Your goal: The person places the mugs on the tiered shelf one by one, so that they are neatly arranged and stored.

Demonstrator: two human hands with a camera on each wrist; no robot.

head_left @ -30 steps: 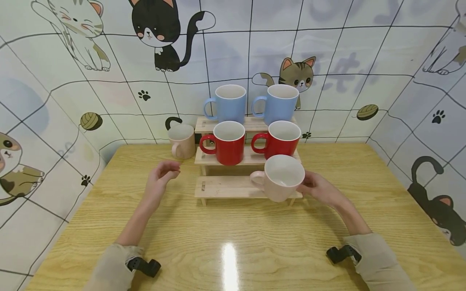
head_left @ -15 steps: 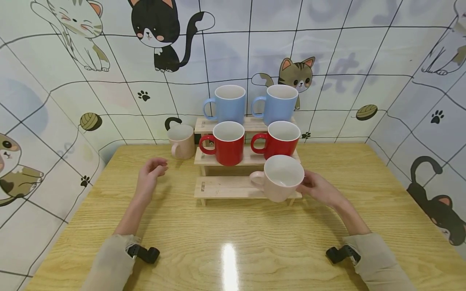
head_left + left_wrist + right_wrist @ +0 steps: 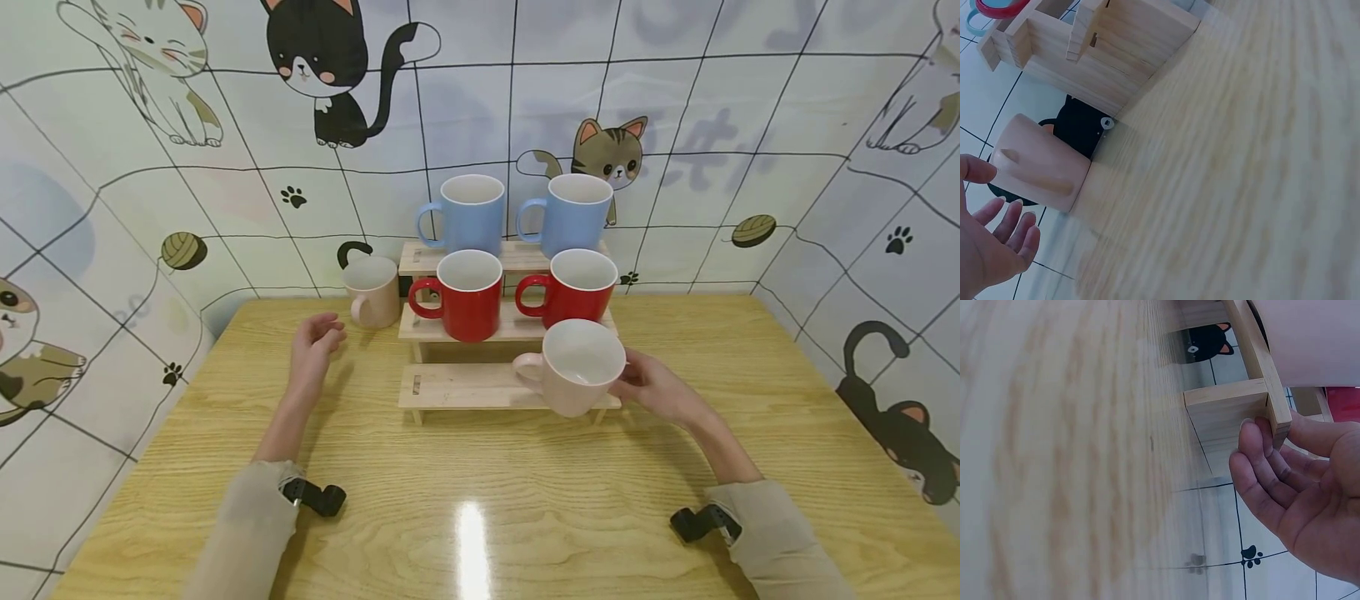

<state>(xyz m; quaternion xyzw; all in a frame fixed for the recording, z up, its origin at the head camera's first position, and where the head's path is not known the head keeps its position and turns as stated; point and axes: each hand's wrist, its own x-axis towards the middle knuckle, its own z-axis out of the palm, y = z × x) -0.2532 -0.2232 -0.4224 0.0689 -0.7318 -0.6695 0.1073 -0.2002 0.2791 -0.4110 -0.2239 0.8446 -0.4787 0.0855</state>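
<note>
In the head view my left hand [image 3: 315, 346] is raised beside a pale pink mug [image 3: 372, 292] standing on the table left of the wooden tiered stand [image 3: 465, 387]. Its fingers are bent loosely and hold nothing. The left wrist view has the hand [image 3: 988, 244] close to that mug [image 3: 1044, 162], apart from it as far as I can tell. My right hand [image 3: 660, 387] is at the right end of the lowest shelf. In the right wrist view its thumb lies above the board's end [image 3: 1280, 425] and the fingers below. A second pink mug [image 3: 581, 371] sits on this shelf.
Two red mugs, one on the left [image 3: 470, 300] and one on the right [image 3: 570, 292], stand on the middle shelf. A left blue mug [image 3: 474, 218] and a right blue mug [image 3: 577, 218] stand on top. A cat-patterned wall covering [image 3: 247, 200] borders the wooden table [image 3: 405, 500].
My left hand has first drawn back left from the nearby pink mug, then moved slightly farther back along the table. The right hand, the mugs and the stand have kept their places.
</note>
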